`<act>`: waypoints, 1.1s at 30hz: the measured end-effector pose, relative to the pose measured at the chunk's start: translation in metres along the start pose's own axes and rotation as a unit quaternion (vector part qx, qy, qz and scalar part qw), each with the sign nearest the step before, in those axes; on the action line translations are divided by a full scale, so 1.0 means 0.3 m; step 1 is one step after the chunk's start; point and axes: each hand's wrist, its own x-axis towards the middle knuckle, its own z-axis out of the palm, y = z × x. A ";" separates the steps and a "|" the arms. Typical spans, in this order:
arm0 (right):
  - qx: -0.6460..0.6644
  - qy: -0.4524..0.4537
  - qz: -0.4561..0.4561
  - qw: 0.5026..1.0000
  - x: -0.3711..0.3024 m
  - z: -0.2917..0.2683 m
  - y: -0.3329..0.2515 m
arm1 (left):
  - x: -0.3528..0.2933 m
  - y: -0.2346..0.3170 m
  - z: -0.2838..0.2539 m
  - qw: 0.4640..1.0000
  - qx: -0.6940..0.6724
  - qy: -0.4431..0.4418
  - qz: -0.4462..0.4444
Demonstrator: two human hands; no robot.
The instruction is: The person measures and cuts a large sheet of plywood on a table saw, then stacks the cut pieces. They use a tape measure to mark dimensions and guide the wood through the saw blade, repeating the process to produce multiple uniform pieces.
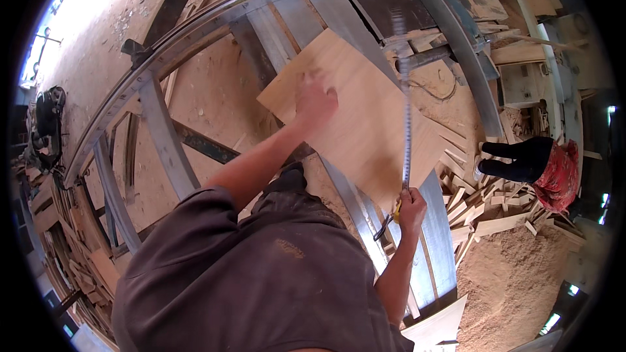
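A rectangular wooden board [365, 111] lies at a slant across the metal bed of a saw table [430, 234] in front of me. My right hand [411, 212] is closed around a tape measure [396, 213] by the board's near right corner. Out of it the tape blade [407, 130] runs away from me over the board's right side, its far end blurred. A dark strap hangs below the tape's case. My left hand [316, 99] is over the board's left part, smeared by motion; whether it touches the board I cannot tell.
A curved-looking metal rail frame [195, 32] with legs stands to the left. Wood offcuts [495, 202] and a sawdust heap [508, 280] lie at the right. A person in a red patterned top [559, 176] stands there, bent over. Stacked wood strips [72, 254] lie far left.
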 end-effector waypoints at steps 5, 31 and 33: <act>-0.144 -0.035 -0.072 0.986 0.154 -0.054 -0.052 | 0.146 -0.124 0.090 0.990 0.056 0.123 0.048; -0.266 0.052 -0.184 0.945 0.596 -0.209 0.018 | 0.060 -0.103 0.148 0.940 0.308 0.110 0.092; -0.268 0.049 -0.143 0.951 0.621 -0.236 0.054 | 0.057 -0.109 0.148 0.930 0.338 0.099 0.106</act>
